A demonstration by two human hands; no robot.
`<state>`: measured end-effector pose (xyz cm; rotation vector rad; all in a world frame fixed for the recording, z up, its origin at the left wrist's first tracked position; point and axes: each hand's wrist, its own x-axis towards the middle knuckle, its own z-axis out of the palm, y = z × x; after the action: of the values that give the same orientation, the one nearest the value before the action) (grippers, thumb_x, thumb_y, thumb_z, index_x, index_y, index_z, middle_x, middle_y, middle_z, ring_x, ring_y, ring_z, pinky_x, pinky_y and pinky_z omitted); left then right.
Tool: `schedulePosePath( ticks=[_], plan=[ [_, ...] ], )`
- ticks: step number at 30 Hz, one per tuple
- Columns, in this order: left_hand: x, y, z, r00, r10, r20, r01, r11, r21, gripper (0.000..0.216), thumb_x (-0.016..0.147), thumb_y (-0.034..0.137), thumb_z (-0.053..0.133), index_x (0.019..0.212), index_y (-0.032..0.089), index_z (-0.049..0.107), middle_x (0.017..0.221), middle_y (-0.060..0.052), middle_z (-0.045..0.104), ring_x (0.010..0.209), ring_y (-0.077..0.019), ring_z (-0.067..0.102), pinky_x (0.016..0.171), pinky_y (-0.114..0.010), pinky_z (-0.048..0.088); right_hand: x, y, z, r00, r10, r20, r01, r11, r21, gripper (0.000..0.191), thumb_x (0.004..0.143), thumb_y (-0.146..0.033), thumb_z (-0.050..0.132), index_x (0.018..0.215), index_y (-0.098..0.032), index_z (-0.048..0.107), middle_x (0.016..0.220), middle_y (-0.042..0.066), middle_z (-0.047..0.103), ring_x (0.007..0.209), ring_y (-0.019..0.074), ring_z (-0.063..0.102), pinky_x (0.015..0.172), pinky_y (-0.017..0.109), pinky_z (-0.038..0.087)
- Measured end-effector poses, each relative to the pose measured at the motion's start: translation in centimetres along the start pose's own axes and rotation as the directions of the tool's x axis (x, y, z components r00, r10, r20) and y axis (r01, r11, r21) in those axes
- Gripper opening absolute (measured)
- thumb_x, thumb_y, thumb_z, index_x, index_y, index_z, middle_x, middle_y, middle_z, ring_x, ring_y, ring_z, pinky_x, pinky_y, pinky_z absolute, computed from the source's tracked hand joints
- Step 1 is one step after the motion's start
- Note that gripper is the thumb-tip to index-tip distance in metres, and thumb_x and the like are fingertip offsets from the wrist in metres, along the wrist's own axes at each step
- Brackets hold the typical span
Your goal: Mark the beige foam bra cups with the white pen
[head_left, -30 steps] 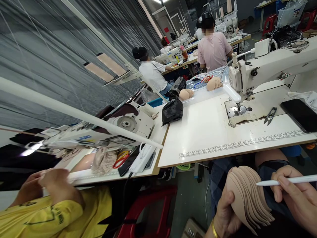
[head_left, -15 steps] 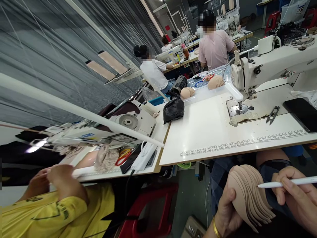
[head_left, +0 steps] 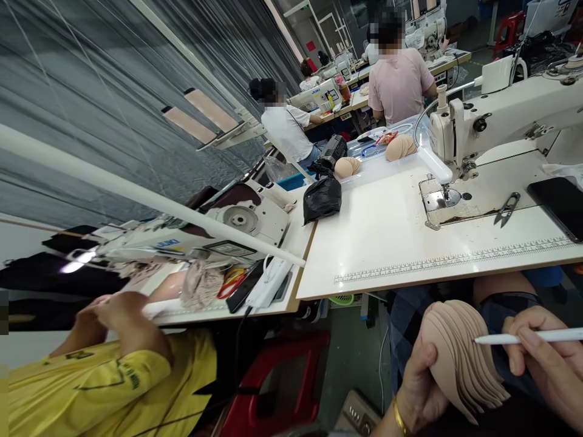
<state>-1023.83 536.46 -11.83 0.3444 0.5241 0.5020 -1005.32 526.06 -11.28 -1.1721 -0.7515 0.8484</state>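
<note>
Fanned out in my left hand (head_left: 419,379) is a stack of beige bra cup pads (head_left: 462,358), held over my lap just below the table's front edge. The left thumb presses on the face of the front pad. My right hand (head_left: 542,349) grips a white pen (head_left: 528,337) between thumb and fingers. The pen lies almost level, and its reddish tip is at the edges of the fanned pads; whether it touches them I cannot tell. The far side of the stack and most left fingers are hidden.
A sewing machine (head_left: 483,133) stands on the white table (head_left: 368,243), with thread snips (head_left: 507,209) and a black phone (head_left: 558,206) nearby. More pads (head_left: 401,147) lie behind, near a black bag (head_left: 322,197). At left, a co-worker in a yellow shirt (head_left: 113,382) sits by another machine.
The view has shifted slightly, so the table and machine appear a little further right. Both hands keep their hold on the pads and pen, with hardly any movement.
</note>
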Motion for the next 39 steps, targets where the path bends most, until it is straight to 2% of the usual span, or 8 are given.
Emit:
schedulePosePath(
  ticks=[3, 7, 10, 14, 20, 24, 29, 39],
  plan=[
    [0.1, -0.1, 0.0, 1.000, -0.006, -0.008, 0.006, 1.000, -0.004, 0.116, 0.068, 0.055, 0.098, 0.168, 0.027, 0.046, 0.153, -0.018, 0.066, 0.143, -0.0500, 0.059, 0.123, -0.064, 0.045, 0.0, -0.5, 0.5, 0.999, 0.049, -0.005, -0.049, 0.999, 0.018, 0.030, 0.114, -0.036, 0.054, 0.091, -0.026, 0.070, 0.069, 0.001, 0.063, 0.067, 0.0180, 0.060, 0.069, 0.029, 0.055],
    [0.2, -0.2, -0.2, 1.000, -0.028, -0.014, 0.028, 1.000, -0.002, 0.110, 0.066, 0.057, 0.098, 0.163, 0.026, 0.055, 0.154, -0.017, 0.066, 0.146, -0.0522, 0.056, 0.121, -0.061, 0.047, 0.0, -0.9, 1.0, 1.000, 0.007, -0.018, -0.005, 0.998, 0.064, 0.029, 0.113, -0.037, 0.055, 0.093, -0.026, 0.072, 0.065, 0.002, 0.062, 0.066, 0.0192, 0.059, 0.065, 0.030, 0.055],
    [0.4, -0.3, -0.4, 1.000, -0.021, -0.011, 0.021, 1.000, 0.004, 0.103, 0.065, 0.058, 0.098, 0.156, 0.024, 0.064, 0.152, -0.016, 0.068, 0.148, -0.0531, 0.053, 0.120, -0.059, 0.049, 0.0, -0.7, 1.1, 0.999, 0.033, -0.038, -0.032, 0.999, 0.022, 0.029, 0.113, -0.038, 0.057, 0.091, -0.025, 0.072, 0.068, 0.003, 0.063, 0.067, 0.0200, 0.060, 0.065, 0.031, 0.055],
    [0.4, -0.4, -0.7, 1.000, -0.021, 0.004, 0.021, 1.000, 0.007, 0.096, 0.066, 0.058, 0.098, 0.150, 0.022, 0.069, 0.150, -0.016, 0.069, 0.150, -0.0524, 0.052, 0.120, -0.057, 0.049, -0.1, -0.6, 1.2, 0.999, 0.025, 0.044, -0.024, 1.000, -0.018, 0.028, 0.115, -0.036, 0.054, 0.095, -0.026, 0.072, 0.070, 0.003, 0.066, 0.069, 0.0195, 0.062, 0.066, 0.030, 0.055],
    [0.3, -0.3, -0.9, 1.000, -0.029, 0.009, 0.029, 1.000, 0.003, 0.095, 0.069, 0.059, 0.096, 0.152, 0.022, 0.068, 0.151, -0.016, 0.069, 0.147, -0.0505, 0.056, 0.122, -0.057, 0.048, 0.0, -0.1, 0.7, 0.999, -0.036, -0.024, 0.036, 0.999, 0.000, 0.027, 0.114, -0.034, 0.055, 0.093, -0.026, 0.070, 0.068, 0.001, 0.062, 0.068, 0.0194, 0.060, 0.069, 0.031, 0.055],
    [0.5, -0.3, -0.5, 1.000, -0.008, 0.007, 0.008, 1.000, 0.006, 0.100, 0.067, 0.057, 0.098, 0.155, 0.022, 0.065, 0.151, -0.017, 0.068, 0.146, -0.0498, 0.057, 0.121, -0.055, 0.048, -0.2, 0.2, 0.5, 0.999, 0.035, 0.025, -0.034, 0.999, -0.030, 0.024, 0.113, -0.035, 0.057, 0.097, -0.026, 0.072, 0.072, 0.003, 0.066, 0.070, 0.0201, 0.064, 0.067, 0.030, 0.055],
    [0.4, -0.3, -0.6, 1.000, -0.028, 0.009, 0.028, 1.000, 0.002, 0.099, 0.066, 0.058, 0.098, 0.154, 0.024, 0.066, 0.149, -0.016, 0.070, 0.143, -0.0501, 0.059, 0.119, -0.056, 0.050, -0.1, -0.3, 0.7, 0.998, -0.040, 0.040, 0.037, 0.997, 0.062, 0.027, 0.115, -0.031, 0.050, 0.099, -0.027, 0.071, 0.067, 0.001, 0.064, 0.068, 0.0182, 0.060, 0.068, 0.028, 0.056],
    [0.5, -0.3, -0.3, 1.000, 0.005, 0.017, -0.005, 1.000, -0.018, 0.100, 0.068, 0.055, 0.098, 0.156, 0.024, 0.063, 0.142, -0.016, 0.073, 0.144, -0.0491, 0.058, 0.117, -0.054, 0.051, -0.3, -0.9, 1.4, 0.998, -0.003, 0.067, 0.004, 1.000, -0.021, 0.031, 0.115, -0.033, 0.051, 0.090, -0.026, 0.069, 0.071, 0.001, 0.063, 0.068, 0.0171, 0.059, 0.065, 0.026, 0.054]
  ],
)
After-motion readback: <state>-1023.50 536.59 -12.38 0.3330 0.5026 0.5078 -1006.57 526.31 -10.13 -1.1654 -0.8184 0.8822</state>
